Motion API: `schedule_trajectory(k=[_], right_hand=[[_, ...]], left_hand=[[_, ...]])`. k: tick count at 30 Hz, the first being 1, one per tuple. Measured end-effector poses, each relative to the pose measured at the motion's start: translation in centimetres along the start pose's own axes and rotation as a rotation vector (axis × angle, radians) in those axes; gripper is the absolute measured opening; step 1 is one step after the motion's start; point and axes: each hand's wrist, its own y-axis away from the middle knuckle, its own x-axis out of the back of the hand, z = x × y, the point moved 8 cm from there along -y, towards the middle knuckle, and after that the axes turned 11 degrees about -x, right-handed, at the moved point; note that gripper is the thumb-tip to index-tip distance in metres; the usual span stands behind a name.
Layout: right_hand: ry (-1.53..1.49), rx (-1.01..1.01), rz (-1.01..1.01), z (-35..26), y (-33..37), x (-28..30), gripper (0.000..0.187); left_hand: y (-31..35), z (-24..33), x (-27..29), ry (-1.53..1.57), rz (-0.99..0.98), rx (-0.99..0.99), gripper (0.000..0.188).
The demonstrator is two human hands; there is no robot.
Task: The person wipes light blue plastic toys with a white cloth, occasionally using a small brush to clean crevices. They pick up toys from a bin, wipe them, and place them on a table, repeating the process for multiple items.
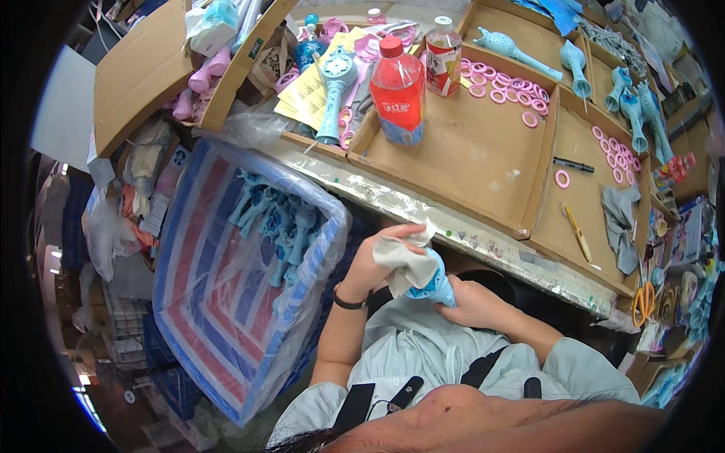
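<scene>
Close to my body, a light-blue toy wand (432,287) with a rounded head is held between both hands. My left hand (368,264), with a dark band on the wrist, is closed on a cream cloth (405,259) pressed against the wand's head. My right hand (479,303) wraps round the narrower part of the wand, hiding much of it. To the left, a striped blue, white and red bin (198,302), lined with clear plastic, holds several similar light-blue wand parts (276,219).
Cardboard trays (461,162) cover the bench, with pink rings (521,94), a yellow-handled tool (576,232), a black pen (574,164) and a grey cloth (621,226). A red-capped bottle (399,90) stands behind. Orange scissors (643,303) hang at the right edge.
</scene>
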Motion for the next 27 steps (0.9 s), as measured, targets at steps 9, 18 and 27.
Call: schedule_trajectory(k=[9, 18, 27], right_hand=[[0.047, -0.058, 0.024, -0.8, 0.5, 0.8, 0.034], [0.103, -0.083, 0.037, -0.8, 0.3, 0.3, 0.034], [0.118, -0.088, 0.032, -1.0, 0.4, 0.2, 0.035]], left_hand=[[-0.3, 0.6, 0.1, 0.189, -0.02, -0.071, 0.017], [-0.4, 0.1, 1.4, 0.29, 0.028, -0.226, 0.041], [-0.4, 1.1, 1.7, 0.384, 0.093, -0.306, 0.011]])
